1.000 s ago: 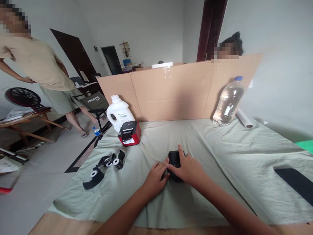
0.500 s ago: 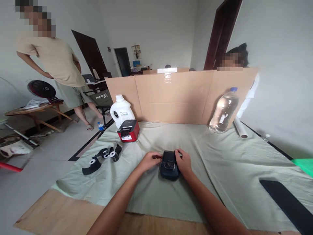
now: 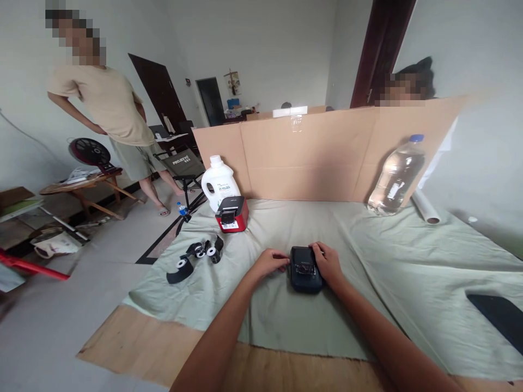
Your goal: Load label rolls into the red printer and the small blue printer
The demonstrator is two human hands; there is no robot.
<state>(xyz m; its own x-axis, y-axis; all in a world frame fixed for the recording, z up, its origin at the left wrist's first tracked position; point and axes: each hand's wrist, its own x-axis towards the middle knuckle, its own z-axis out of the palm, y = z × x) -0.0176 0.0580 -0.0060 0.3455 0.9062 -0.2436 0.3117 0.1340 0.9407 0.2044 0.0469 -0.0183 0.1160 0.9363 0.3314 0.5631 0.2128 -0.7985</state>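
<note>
Our right fingers point(image 3: 317, 250) lie along the black device's point(image 3: 306, 283) right side, left fingers point(image 3: 281, 261) at its left edge; whether either grips, we cannot tell. It sits on wrinkled cloth point(image 3: 278, 321), nearer us and right of the red printer point(image 3: 239, 218); uneven pushing could skid it.
</note>
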